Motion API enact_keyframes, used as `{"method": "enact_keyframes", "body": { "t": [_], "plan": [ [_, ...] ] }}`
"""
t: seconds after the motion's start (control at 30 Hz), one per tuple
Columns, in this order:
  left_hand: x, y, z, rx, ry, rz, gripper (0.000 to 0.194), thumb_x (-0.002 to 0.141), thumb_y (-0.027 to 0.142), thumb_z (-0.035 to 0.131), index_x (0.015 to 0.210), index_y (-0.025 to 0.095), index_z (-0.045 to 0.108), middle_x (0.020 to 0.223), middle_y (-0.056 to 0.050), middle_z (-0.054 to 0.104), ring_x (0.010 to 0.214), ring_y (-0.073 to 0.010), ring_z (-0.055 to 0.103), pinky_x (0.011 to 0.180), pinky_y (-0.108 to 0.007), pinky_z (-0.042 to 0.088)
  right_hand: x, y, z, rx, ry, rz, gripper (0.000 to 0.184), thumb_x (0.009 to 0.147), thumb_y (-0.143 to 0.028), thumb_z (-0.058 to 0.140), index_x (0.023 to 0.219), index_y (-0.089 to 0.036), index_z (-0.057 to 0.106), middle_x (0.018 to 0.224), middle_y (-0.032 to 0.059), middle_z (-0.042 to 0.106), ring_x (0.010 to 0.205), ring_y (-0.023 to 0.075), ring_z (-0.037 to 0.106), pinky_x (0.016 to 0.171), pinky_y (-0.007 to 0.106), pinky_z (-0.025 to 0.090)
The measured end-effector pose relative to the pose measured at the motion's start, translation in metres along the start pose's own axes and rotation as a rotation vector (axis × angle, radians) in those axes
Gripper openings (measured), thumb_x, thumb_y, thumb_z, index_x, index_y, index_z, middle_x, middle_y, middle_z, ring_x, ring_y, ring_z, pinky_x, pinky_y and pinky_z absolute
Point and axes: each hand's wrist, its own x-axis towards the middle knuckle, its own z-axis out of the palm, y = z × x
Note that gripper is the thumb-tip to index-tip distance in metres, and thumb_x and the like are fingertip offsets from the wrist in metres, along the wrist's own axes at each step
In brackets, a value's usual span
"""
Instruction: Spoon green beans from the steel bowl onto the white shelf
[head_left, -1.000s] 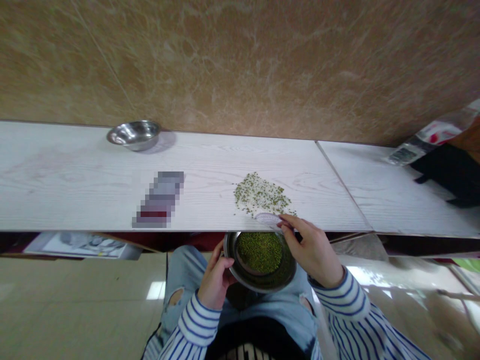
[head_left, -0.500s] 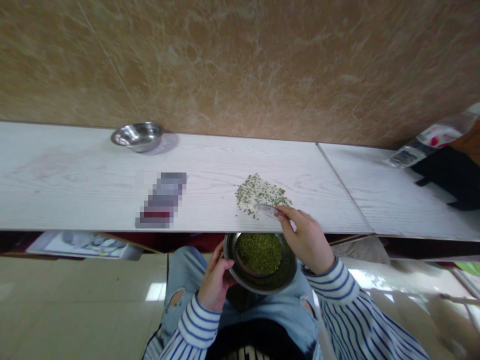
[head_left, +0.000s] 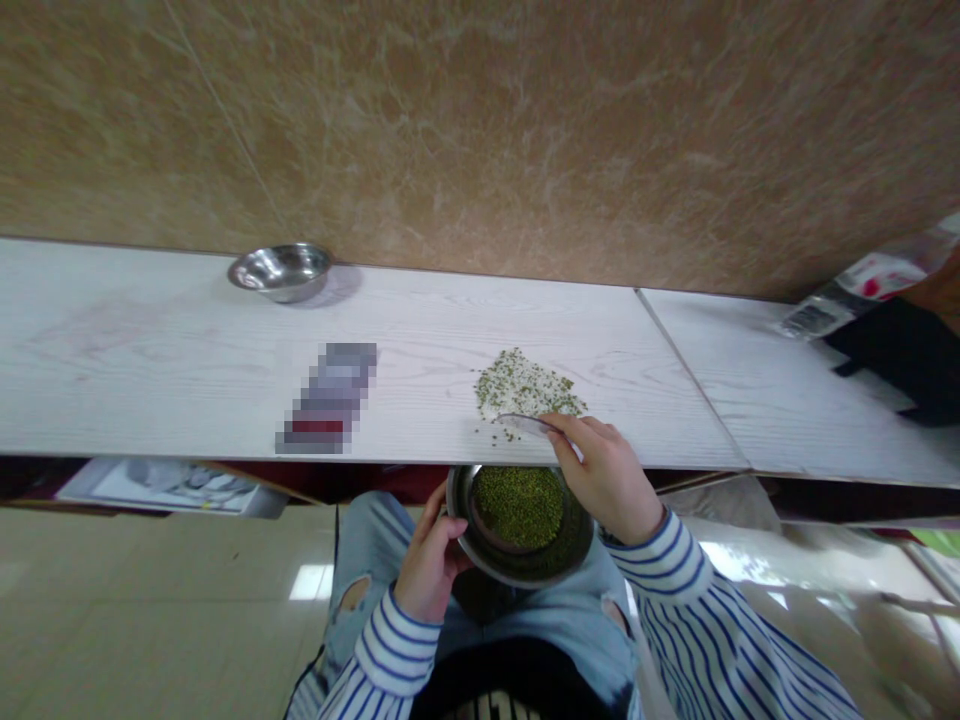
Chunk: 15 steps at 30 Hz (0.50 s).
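My left hand (head_left: 435, 565) grips the rim of a steel bowl (head_left: 517, 580) from its left side, thumb on top. Green beans, apparently mung beans (head_left: 521, 508), cover the bottom of the bowl, which sits below the table's front edge over my lap. Between the thumb and fingers of my right hand (head_left: 600, 470) is a thin, see-through flat piece (head_left: 525, 422); its exact kind is unclear. It lies against the near side of a spread pile of white grains mixed with green beans (head_left: 529, 385) on the tabletop.
A second steel bowl (head_left: 281, 272) stands at the back left against the wall. A blurred-out flat object (head_left: 328, 398) lies left of the pile. At the far right are a clear bottle (head_left: 855, 285) and a black item (head_left: 907, 350). Papers (head_left: 172, 485) fill a shelf under the table (head_left: 150, 370).
My right hand has shifted slightly to the left and tilted the flat piece more edge-on. A few grains now lie nearer the table's front edge. The left hand and bowl stay put.
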Motion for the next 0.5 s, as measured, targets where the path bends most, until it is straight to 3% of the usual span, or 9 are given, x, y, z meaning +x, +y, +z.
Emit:
{"method": "enact_keyframes", "body": {
  "t": [0.5],
  "plan": [
    [0.002,-0.002,-0.001,0.015,0.003,-0.021,0.053,0.061,0.016,0.055,0.112,0.027,0.052,0.089,0.000,0.060,0.071,-0.0145,0.054,0.053,-0.025,0.045,-0.016,-0.007,-0.006,0.045,-0.020,-0.033,0.026,0.087,-0.022,0.041,0.107,-0.022,0.057,0.094,0.0051,0.065,0.084,0.0171,0.057,0.077,0.035,0.043]
  ]
}}
